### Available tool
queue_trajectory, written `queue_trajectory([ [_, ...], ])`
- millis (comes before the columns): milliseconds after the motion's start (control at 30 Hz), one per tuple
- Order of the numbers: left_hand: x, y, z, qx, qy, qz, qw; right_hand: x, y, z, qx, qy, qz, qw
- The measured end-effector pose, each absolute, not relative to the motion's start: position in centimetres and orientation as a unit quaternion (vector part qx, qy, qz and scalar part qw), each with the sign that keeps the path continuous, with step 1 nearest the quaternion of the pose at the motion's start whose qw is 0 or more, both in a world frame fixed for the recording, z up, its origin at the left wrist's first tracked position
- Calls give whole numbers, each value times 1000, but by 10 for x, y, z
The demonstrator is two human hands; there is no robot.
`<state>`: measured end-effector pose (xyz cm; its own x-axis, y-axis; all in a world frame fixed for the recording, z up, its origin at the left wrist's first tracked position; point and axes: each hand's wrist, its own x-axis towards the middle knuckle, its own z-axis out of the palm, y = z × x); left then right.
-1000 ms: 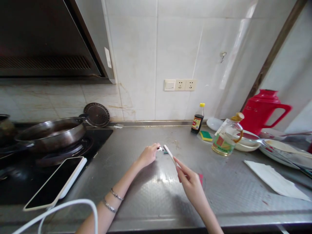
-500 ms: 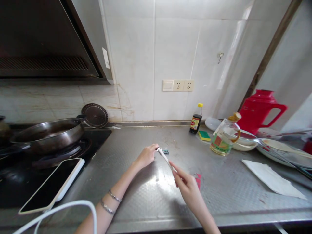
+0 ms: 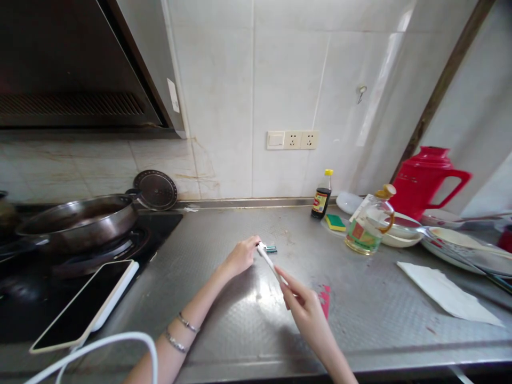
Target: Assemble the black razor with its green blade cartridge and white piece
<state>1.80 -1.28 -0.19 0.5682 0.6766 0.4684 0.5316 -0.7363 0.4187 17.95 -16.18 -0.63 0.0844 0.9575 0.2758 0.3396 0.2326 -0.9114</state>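
Note:
My right hand (image 3: 302, 301) is closed around the white handle of what looks like a razor (image 3: 267, 257). The handle slants up and left from my fingers to a small teal-green head (image 3: 271, 249) low over the metal counter. My left hand (image 3: 242, 255) is closed, its fingertips pinched at the head end beside the top of the handle. Those fingers hide part of the head. Right of my right hand, a torn red patch (image 3: 325, 301) lies on the counter, partly covered by the hand.
A phone (image 3: 86, 304) with a white cable (image 3: 132, 335) lies at left by the stove, where a pan (image 3: 80, 226) sits. A soy sauce bottle (image 3: 320, 197), sponge (image 3: 335, 223), oil jug (image 3: 364, 234), red thermos (image 3: 420, 184), bowls and white paper (image 3: 448, 293) stand or lie rightward.
My right hand and the handle's lower end have shifted slightly left, uncovering more of the red patch. My left hand stays put, and slightly more of the teal-green head shows.

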Motion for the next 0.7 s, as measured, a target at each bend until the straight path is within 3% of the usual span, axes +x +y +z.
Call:
queue_trajectory([
  [700,18,-14,-1,882,337,307,114,180,-159,0,-546,-598,292,509],
])
